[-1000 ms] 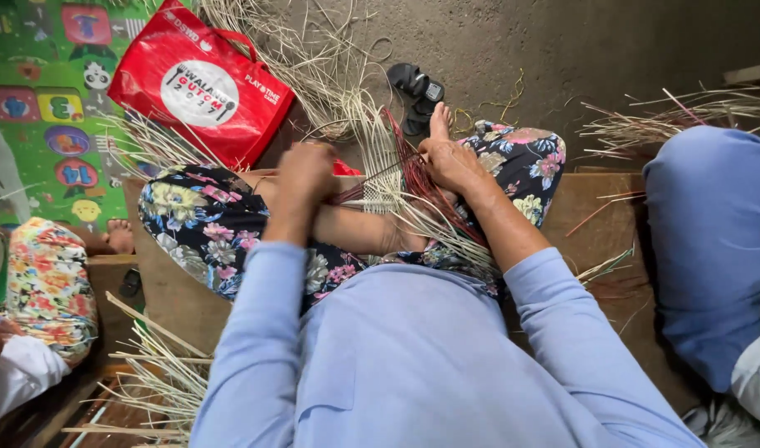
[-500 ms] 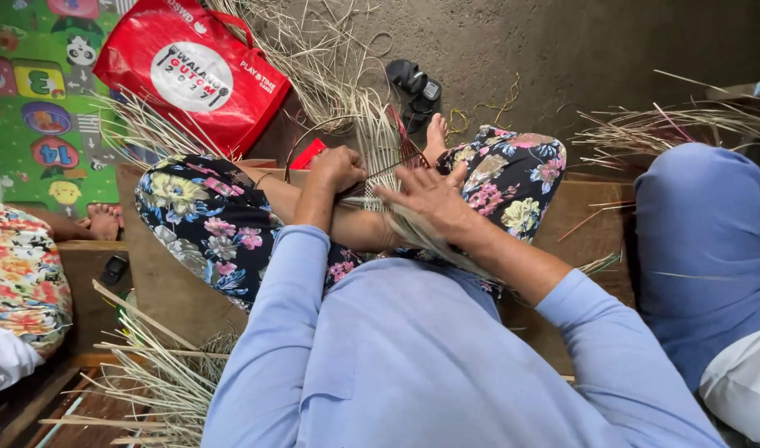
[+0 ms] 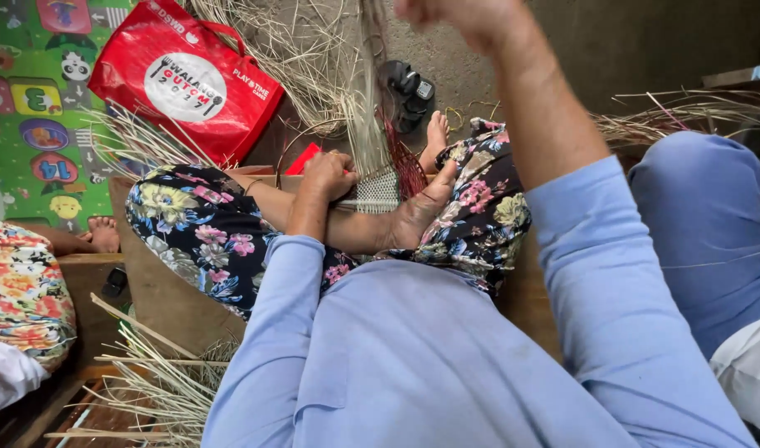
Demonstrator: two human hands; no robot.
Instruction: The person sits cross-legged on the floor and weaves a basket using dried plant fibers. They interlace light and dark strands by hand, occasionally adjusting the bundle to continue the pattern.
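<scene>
- The woven strip of pale straw lies across my crossed legs, just in front of my lap, with its loose strands rising straight up from it toward the top of the view.
- My left hand is closed in a loose fist right at the left edge of the woven strip, fingers curled and pressing the work down against my leg.
- My right hand is lifted high above the woven strip, up and to its right; it is cut off by the top edge (so I cannot tell whether its fingers are pinched or spread, or whether they hold a strand).
- A few dark red strands fan out from the right side of the woven strip, beside my bare foot.
- My trousers, flowered on black, spread to either side of the woven strip.
- Beyond the woven strip, a black sandal sits on the ground, near my foot.
- Up and to the left of the woven strip leans a red bag, with a tangle of dry straw beside it and a green play mat further left.
- Well below and left of the woven strip lies a bundle of pale reeds.
- To the right of the woven strip sits another person in blue cloth; another in flowered cloth sits far to the left.
</scene>
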